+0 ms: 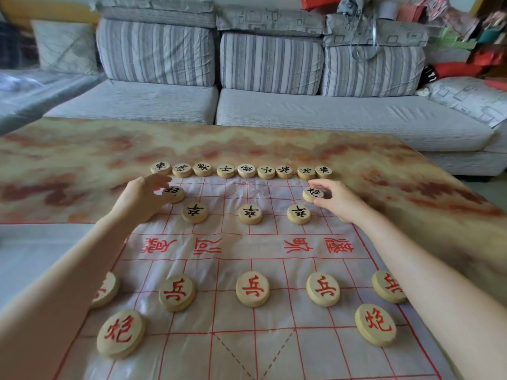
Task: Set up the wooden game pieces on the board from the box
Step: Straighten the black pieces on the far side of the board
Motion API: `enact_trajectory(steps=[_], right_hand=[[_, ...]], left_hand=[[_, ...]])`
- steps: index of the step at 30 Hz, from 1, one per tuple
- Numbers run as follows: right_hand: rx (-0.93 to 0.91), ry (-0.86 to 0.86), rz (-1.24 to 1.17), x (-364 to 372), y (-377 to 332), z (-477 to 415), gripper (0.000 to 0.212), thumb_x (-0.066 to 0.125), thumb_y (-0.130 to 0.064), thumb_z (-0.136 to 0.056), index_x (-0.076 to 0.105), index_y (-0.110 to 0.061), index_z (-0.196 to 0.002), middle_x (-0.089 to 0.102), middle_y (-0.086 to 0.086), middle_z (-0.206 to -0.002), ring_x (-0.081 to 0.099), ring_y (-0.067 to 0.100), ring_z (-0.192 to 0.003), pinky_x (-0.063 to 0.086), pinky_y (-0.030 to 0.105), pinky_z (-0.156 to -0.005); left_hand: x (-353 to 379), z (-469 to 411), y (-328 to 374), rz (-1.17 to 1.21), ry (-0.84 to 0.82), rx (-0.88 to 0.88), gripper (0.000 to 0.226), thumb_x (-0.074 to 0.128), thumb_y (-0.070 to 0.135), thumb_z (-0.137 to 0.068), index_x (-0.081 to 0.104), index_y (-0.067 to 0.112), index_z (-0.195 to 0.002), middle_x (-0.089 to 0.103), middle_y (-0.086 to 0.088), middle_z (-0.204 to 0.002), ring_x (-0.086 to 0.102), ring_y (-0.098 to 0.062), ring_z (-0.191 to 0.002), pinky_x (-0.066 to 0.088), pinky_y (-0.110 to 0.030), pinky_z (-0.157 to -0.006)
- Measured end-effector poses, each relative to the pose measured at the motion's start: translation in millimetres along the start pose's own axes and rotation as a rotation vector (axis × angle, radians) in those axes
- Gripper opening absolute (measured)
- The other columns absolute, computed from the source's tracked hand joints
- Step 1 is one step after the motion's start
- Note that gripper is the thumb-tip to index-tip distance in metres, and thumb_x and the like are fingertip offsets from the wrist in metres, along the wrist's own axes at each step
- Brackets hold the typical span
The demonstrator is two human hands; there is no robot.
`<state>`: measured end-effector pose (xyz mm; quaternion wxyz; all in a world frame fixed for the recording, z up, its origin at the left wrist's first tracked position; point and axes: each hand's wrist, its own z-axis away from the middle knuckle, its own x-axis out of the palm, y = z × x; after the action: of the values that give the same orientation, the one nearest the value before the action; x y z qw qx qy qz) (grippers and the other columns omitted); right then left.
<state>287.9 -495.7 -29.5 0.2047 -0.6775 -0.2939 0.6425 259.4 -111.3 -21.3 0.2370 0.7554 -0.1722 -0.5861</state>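
A white plastic board sheet (238, 349) with red grid lines lies on the table. Round wooden pieces stand on it: a far row of several black-lettered pieces (246, 170), three black pawns (250, 214), several red-lettered pawns (252, 288) and two red cannons (120, 333) near me. My left hand (142, 196) rests its fingers on the left black cannon piece (174, 194). My right hand (336, 200) pinches the right black cannon piece (312, 193). Both pieces lie flat on the board. No box is in view.
The marble-patterned table (82, 160) carries the board. A grey striped sofa (269, 105) stands behind its far edge, with cushions and piled bags at the right. A pale sheet (33, 256) covers the table's left near part.
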Motion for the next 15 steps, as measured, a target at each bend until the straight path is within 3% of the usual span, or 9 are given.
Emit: enact_trajectory(steps=[3,9,12,15], right_hand=[[0.005,0.016,0.022,-0.4,1.2,2.3,0.051,0.064,-0.001,-0.082,0.052,-0.011,-0.131,0.055,0.004,-0.133,0.050,0.014,-0.119,0.030,0.016,-0.093],[0.010,0.136,0.102,2.5,5.9,3.7,0.046,0.076,-0.020,-0.074,0.062,-0.013,-0.118,0.061,0.005,-0.114,0.051,0.013,-0.090,0.039,0.026,-0.081],[0.025,0.210,0.211,3.8,10.7,3.2,0.046,0.078,-0.040,-0.068,0.066,-0.019,-0.107,0.062,0.002,-0.107,0.055,0.023,-0.098,0.043,0.039,-0.091],[0.076,0.243,0.366,4.3,6.3,6.3,0.051,0.074,-0.054,-0.067,0.065,-0.024,-0.107,0.061,0.000,-0.106,0.048,0.028,-0.108,0.033,0.034,-0.092]], left_hand=[[1.6,-1.4,4.5,0.008,-0.012,0.012,0.038,0.067,0.022,-0.081,0.062,0.017,-0.118,0.064,-0.004,-0.120,0.057,-0.023,-0.111,0.040,-0.031,-0.095],[4.6,-0.9,6.8,0.024,-0.009,0.019,0.042,0.073,0.026,-0.076,0.064,0.014,-0.115,0.067,-0.009,-0.112,0.060,-0.026,-0.105,0.042,-0.030,-0.088],[5.8,-0.9,6.2,0.031,-0.005,0.024,0.041,0.074,0.026,-0.075,0.065,0.014,-0.113,0.067,-0.011,-0.111,0.060,-0.026,-0.103,0.041,-0.030,-0.086],[8.0,-1.1,4.5,0.040,0.013,0.023,0.041,0.074,0.026,-0.075,0.065,0.013,-0.112,0.067,-0.012,-0.110,0.060,-0.027,-0.102,0.041,-0.029,-0.083]])
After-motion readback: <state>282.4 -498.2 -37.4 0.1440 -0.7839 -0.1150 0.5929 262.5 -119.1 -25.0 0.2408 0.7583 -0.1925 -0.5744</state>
